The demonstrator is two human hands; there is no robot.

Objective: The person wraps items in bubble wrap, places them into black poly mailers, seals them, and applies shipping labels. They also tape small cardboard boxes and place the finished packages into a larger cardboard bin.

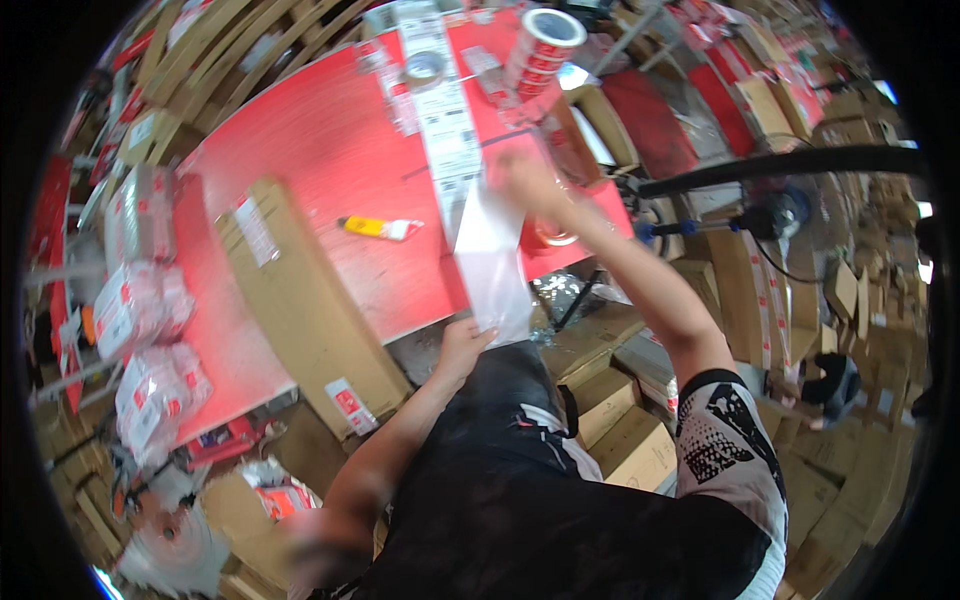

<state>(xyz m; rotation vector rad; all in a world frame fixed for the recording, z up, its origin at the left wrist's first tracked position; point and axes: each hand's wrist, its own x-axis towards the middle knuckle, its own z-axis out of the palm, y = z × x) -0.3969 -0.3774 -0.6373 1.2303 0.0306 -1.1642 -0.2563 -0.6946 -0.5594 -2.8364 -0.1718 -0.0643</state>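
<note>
A long strip of printed white labels (452, 130) runs down the red table (320, 130) toward me, and its near end hangs over the edge as blank white paper. My left hand (466, 347) pinches that near end between thumb and fingers. Over the strip's right side, above the table, is my right hand (525, 185); it is smeared by motion, so its fingers and anything in them cannot be made out. A roll of tape (424, 68) lies on the far part of the strip. To the left lies a yellow utility knife (378, 228).
A long cardboard box (300, 290) lies across the table's near left edge. Wrapped packages (150, 300) line the left side. Stacked tape rolls (543, 55) stand at the far right. A dark bar (780, 168) juts in from the right, and cartons (640, 440) sit below.
</note>
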